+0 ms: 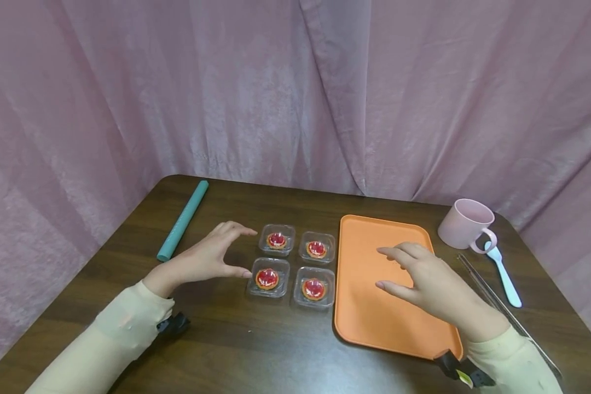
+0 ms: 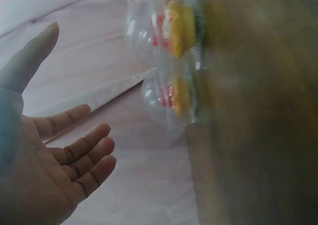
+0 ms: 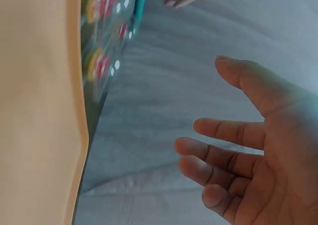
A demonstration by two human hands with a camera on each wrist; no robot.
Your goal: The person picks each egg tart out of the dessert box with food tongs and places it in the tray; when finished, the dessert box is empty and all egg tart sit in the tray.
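Clear tubs [image 1: 268, 294] inside the far edge of the surface [image 1: 216, 339] could skid if bumped by the left hand [image 1: 202, 256], digits apart, as on the right hand [image 1: 433, 279].

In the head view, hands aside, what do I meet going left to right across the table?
Teal rod, four clear plastic boxes, orange tray, pink mug, pale blue utensil.
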